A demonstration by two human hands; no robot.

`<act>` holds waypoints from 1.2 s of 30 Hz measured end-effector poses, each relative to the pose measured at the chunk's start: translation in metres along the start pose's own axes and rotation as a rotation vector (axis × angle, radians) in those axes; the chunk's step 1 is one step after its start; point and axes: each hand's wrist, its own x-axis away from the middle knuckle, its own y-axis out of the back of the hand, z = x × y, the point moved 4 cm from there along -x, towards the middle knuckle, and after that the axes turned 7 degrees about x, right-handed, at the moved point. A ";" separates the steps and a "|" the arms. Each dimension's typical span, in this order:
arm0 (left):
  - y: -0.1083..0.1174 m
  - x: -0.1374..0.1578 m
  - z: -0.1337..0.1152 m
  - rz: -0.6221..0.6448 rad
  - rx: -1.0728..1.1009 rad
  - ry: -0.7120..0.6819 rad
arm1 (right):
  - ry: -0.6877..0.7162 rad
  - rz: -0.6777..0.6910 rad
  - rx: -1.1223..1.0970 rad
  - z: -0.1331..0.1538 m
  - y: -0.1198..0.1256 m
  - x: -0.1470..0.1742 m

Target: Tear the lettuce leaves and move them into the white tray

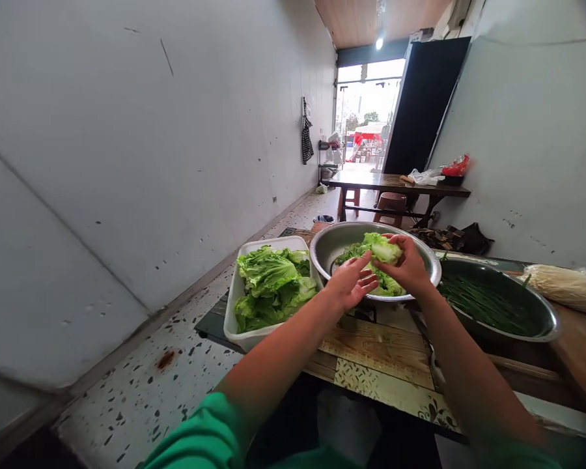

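Above the wide metal basin [424,251], my right hand [407,264] grips a pale green head of lettuce [385,250] with its fingers curled round the base. My left hand [354,281] is close by on the left, palm turned up and fingers apart; its fingertips are near the lettuce, and I cannot tell whether they touch it. More loose leaves [387,284] lie in the basin below, partly hidden by my hands. To the left, a white plastic tub [230,312] is heaped with leafy lettuce [273,280].
Right of the basin stands a second metal bowl [542,332] of long green stalks in water. Bundled pale noodle-like strands in plastic [566,283] lie beyond it. A wooden board [385,342] is in front. Farther off is a long table [371,181] with plastic bags.
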 end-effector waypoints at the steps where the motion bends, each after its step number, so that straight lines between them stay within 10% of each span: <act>1: -0.007 -0.007 -0.001 0.014 0.027 -0.025 | 0.022 0.010 0.023 0.003 -0.002 0.001; 9: -0.016 -0.032 -0.024 -0.016 -0.110 -0.153 | -0.133 0.040 -0.332 -0.015 0.014 -0.010; 20: -0.002 -0.052 -0.020 -0.045 -0.115 0.213 | -0.489 -0.149 -0.483 -0.037 0.024 -0.013; 31: -0.026 -0.069 -0.013 -0.075 -0.211 0.069 | -0.147 -0.108 0.105 -0.031 0.001 -0.013; 36: -0.015 -0.073 -0.025 -0.136 -0.389 0.002 | -0.196 -0.144 0.125 -0.034 0.021 -0.016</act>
